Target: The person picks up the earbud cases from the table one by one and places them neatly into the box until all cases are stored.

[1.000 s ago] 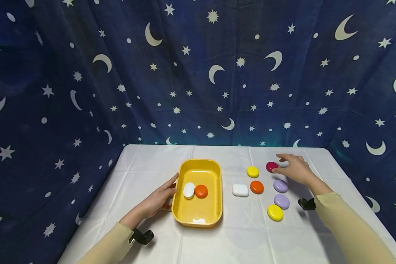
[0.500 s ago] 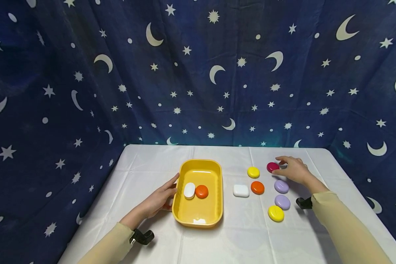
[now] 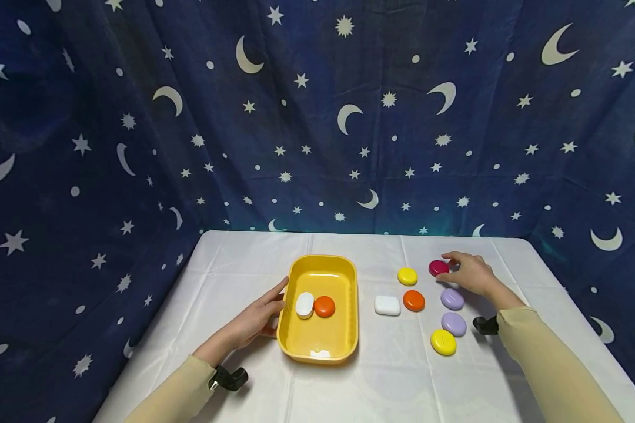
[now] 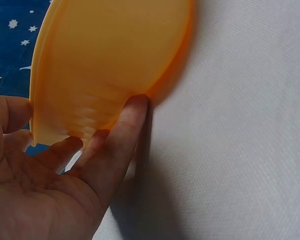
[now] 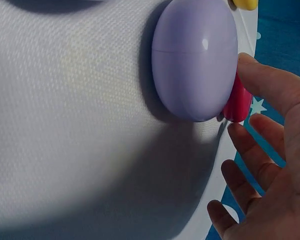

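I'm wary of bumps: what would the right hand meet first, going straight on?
Probably the crimson disc: it lies right at the fingertips of the right hand, though whether they already touch is unclear.

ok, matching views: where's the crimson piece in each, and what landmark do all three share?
Head: crimson piece right of centre, below mid-height, by the right hand.
Left wrist: not in it.
Right wrist: right of centre, just above mid-height, partly hidden behind a lilac piece.
Shared landmark: blue star-print cloth, across the top in head, upper left in left wrist, right side in right wrist.
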The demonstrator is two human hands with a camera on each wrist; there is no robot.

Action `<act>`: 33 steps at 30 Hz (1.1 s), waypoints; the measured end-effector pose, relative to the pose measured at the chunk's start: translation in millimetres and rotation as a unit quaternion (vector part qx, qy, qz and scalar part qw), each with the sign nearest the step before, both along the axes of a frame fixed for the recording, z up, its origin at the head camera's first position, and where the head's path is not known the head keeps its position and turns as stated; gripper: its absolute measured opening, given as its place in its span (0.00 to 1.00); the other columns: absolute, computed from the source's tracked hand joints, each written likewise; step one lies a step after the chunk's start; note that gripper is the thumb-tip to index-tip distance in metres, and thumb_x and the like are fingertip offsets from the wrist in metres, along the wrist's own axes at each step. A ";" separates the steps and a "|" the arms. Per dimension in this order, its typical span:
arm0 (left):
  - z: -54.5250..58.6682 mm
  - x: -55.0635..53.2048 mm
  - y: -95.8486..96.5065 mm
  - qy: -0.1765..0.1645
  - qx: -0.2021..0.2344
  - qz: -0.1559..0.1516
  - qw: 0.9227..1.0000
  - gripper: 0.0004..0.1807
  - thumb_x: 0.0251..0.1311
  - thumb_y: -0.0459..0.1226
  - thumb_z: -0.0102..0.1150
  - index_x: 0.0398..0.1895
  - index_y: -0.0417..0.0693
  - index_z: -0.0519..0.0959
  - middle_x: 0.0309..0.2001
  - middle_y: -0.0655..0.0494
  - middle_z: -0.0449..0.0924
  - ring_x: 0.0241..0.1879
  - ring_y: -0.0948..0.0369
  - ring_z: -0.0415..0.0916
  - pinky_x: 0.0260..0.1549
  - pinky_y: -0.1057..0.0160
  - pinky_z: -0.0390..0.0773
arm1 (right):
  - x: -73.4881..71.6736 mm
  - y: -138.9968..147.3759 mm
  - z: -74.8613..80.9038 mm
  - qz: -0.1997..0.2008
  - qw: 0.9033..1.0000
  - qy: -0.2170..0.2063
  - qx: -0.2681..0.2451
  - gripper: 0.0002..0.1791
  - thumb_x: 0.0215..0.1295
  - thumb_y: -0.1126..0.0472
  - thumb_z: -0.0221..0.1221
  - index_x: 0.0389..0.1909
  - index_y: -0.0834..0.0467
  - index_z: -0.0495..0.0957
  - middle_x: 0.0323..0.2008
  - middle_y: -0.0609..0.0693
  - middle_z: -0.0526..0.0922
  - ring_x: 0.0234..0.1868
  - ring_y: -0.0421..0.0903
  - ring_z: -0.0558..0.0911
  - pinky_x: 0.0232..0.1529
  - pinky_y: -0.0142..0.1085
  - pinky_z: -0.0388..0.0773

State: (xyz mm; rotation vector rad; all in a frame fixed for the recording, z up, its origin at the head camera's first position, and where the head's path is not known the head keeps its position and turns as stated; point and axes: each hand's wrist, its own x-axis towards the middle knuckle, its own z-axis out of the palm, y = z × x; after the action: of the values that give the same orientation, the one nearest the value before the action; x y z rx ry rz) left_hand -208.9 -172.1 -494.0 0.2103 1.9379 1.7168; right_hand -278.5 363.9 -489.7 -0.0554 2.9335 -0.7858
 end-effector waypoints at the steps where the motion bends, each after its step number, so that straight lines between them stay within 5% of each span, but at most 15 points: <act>1: -0.1 0.0 0.0 0.000 -0.001 0.000 1.000 0.35 0.79 0.42 0.46 0.84 0.68 0.48 0.78 0.39 0.54 0.57 0.48 0.76 0.38 0.53 0.85 | -0.3 0.5 -0.5 0.000 1.000 -0.001 -0.001 0.42 0.59 0.46 0.72 0.67 0.67 0.71 0.55 0.69 0.77 0.53 0.68 0.67 0.51 0.64 0.63; 33: 1.4 -0.5 0.0 -0.005 -0.016 0.007 1.000 0.35 0.79 0.42 0.46 0.83 0.70 0.49 0.79 0.39 0.52 0.56 0.49 0.77 0.37 0.54 0.85 | -4.1 8.7 -5.8 -0.003 0.999 -0.026 -0.031 0.42 0.58 0.44 0.72 0.67 0.64 0.72 0.50 0.64 0.78 0.53 0.66 0.65 0.50 0.62 0.59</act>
State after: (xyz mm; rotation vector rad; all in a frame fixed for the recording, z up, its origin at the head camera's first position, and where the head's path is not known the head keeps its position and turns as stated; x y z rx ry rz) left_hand -209.4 -172.1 -492.6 0.1771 1.9632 1.6916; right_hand -282.6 372.6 -495.5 -0.0307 2.8618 -0.8643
